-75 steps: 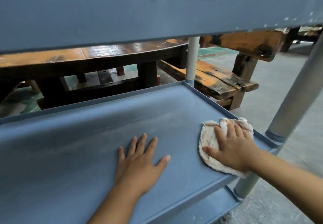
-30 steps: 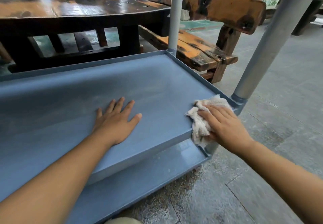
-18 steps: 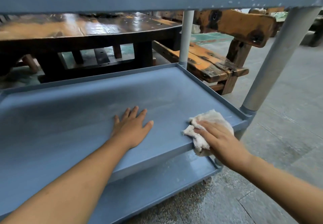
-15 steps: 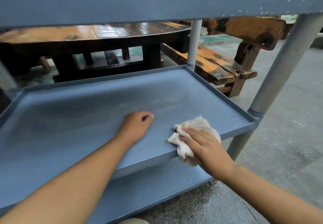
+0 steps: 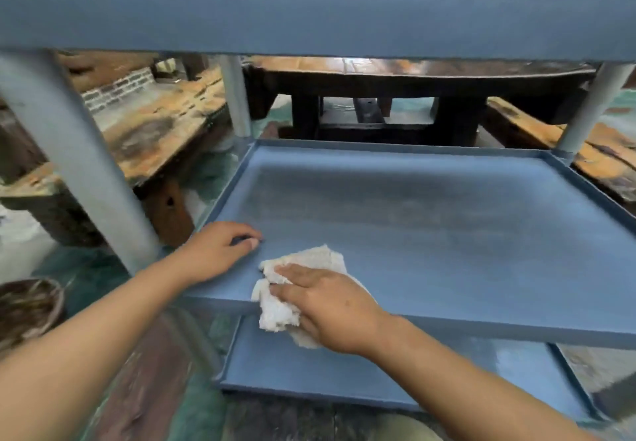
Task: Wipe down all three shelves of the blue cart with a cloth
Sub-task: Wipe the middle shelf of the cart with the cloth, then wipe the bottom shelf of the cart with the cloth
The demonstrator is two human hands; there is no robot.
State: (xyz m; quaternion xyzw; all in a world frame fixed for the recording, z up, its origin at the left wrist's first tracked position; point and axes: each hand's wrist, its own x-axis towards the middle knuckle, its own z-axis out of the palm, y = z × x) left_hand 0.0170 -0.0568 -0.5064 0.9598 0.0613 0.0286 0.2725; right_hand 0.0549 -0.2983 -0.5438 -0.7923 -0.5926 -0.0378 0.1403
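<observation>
Right hand (image 5: pixel 330 306) apparently pressing half-hidden cloth (image 5: pixel 303 265)

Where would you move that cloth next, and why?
Probably sweep it away from the body, across the middle shelf. The right hand presses the cloth at the near edge, partly hanging over it, and the surface beyond looks streaky and dull. The left hand rests at the near left corner, seemingly bracing the cart.

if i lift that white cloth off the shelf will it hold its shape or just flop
Probably flops: the cloth is bunched in folds under the right hand, and one part droops over the middle shelf's front edge. It looks light and fuzzy, so it likely drags rather than slides.
</observation>
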